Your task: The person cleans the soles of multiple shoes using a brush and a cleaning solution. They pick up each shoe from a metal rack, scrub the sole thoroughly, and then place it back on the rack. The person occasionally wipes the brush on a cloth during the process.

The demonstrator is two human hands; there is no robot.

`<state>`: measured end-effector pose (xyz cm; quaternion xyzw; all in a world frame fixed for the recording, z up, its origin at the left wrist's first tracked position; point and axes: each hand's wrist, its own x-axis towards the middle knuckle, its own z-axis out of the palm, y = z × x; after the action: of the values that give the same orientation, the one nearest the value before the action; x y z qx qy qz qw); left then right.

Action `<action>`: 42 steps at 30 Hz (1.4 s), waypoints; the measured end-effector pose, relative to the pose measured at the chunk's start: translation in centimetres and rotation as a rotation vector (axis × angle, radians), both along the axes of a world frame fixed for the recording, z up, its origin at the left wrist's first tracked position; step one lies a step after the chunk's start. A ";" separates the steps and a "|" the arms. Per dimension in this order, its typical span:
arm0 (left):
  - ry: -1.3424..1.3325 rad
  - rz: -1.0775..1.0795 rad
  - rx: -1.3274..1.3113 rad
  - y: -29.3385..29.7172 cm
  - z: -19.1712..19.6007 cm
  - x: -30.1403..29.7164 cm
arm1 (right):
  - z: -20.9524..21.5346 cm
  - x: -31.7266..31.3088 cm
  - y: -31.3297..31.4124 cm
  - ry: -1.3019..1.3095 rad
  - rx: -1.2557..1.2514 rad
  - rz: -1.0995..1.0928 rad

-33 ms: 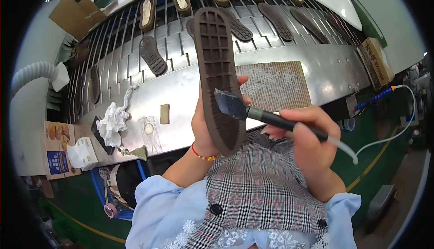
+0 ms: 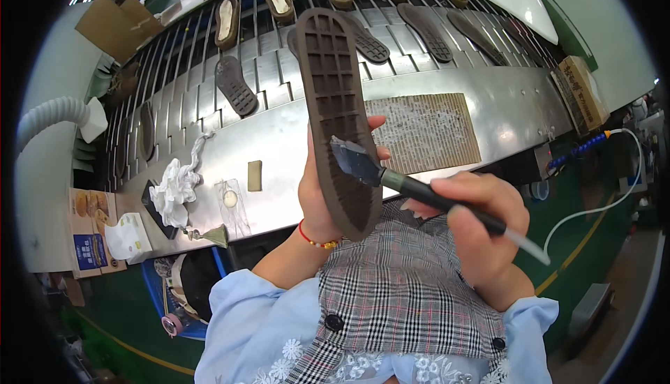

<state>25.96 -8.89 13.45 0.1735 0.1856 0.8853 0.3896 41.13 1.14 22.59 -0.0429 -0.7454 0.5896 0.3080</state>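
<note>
Upright in my left hand [image 2: 317, 199] is a dark brown shoe sole [image 2: 335, 98], its gridded, hollowed face toward me. The fingers wrap behind it, with the fingertips showing at its right edge. My right hand [image 2: 485, 220] grips a brush [image 2: 426, 192] with a black handle. The brush's flat, dark bristle head [image 2: 356, 161] rests on or just over the lower middle of the sole; exact contact is hard to tell. A whitish smear shows at its tip. From the handle's back end a pale hose [image 2: 527, 246] leads off to the right.
Several soles [image 2: 236, 85] lie on the slatted metal conveyor [image 2: 188, 94] ahead; paler-lined ones stand farther back. On the metal ledge are a stained corrugated sheet [image 2: 426, 133], a small tan block [image 2: 255, 175], crumpled white cloth [image 2: 174, 189] and a tassel [image 2: 209, 235]. A ribbed duct [image 2: 56, 113] hangs left.
The brush's rear end and its hose have dipped slightly. The sole has shifted very little, its top edging up and left. Both hands keep their hold.
</note>
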 end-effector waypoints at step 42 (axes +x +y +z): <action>-0.378 -0.116 0.051 0.5 3.9 -2.6 | 0.4 1.8 0.5 0.112 0.488 0.355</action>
<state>23.35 -8.38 17.33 0.0242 0.0764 0.8826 0.4632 42.89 1.67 23.00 0.1960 -0.8426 0.4393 0.2421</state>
